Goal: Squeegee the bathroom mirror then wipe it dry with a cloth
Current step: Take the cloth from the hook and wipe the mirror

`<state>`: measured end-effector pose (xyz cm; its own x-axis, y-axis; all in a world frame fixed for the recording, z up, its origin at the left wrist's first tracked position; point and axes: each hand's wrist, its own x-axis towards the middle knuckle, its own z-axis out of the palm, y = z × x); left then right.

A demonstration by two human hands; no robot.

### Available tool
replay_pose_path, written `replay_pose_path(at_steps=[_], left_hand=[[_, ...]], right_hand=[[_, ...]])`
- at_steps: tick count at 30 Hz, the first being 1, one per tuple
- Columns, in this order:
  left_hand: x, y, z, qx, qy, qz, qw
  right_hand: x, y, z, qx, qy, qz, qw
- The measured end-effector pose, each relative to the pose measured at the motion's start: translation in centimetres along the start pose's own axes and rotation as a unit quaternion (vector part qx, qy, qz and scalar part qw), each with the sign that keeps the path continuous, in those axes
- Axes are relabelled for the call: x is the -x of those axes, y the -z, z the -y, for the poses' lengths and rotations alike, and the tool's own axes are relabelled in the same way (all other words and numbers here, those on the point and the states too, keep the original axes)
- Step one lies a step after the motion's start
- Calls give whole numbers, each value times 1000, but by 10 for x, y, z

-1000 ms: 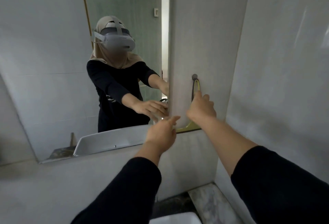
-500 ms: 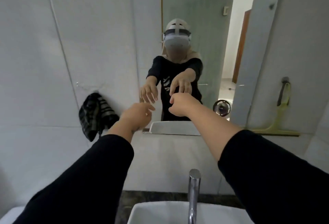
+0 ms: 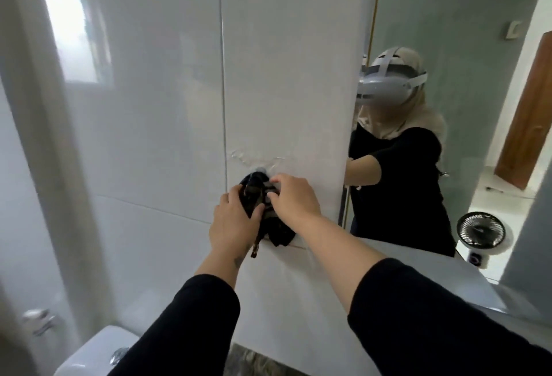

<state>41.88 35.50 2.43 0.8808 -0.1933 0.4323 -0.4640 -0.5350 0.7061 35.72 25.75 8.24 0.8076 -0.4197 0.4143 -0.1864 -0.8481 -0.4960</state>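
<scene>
Gripping the dark cloth [image 3: 277, 227] from both sides, the left hand [image 3: 231, 223] curls round its lower left part while the right hand [image 3: 294, 199] pinches its upper folds. It hangs against the white tiled wall [image 3: 149, 106], just left of the mirror [image 3: 466, 106]. A toilet tank [image 3: 98, 348] sits low at the left.

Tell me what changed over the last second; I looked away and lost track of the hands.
Both hands left the squeegee hanging right of the mirror and swung left, past the mirror, to the dark cloth hanging on the tiled wall. The left hand and right hand now grip it, having held nothing half a second ago. The cloth remains against the wall; the squeegee is out of view.
</scene>
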Motion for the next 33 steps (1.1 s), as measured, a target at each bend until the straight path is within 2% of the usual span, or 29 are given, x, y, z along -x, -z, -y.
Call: replay_pose_path(at_steps=[5,10,14,18,21,24,26,29,31,33], left_hand=[[-5,-14,4,52,-6,-1,999],[-7,-8,-3,91,29,-35,995],[1,5,-25,157,41,-44,986],[12,29,-60,271,-9,-38,962],[19,47,-82,358,-44,13,933],[26,60,-105,409,-69,49,909],[29,63,-124,423,-91,68,899],[36,66,-161,436,-136,92,885],[41,66,-188,435,-169,88,880],[46,66,-212,443,-180,88,874]], right_hand=[[-15,-24,1,-35,-29,-61,997],[-20,-19,3,-60,-41,-57,996],[-14,5,18,-121,-31,-74,989],[-6,45,32,-196,-24,-72,978],[5,85,37,-289,-22,-53,956],[18,121,35,-327,-5,-48,944],[26,142,30,-309,15,-78,948],[39,170,19,-235,68,-178,953],[48,185,9,-118,111,-275,948],[56,196,-2,-1,104,-320,942]])
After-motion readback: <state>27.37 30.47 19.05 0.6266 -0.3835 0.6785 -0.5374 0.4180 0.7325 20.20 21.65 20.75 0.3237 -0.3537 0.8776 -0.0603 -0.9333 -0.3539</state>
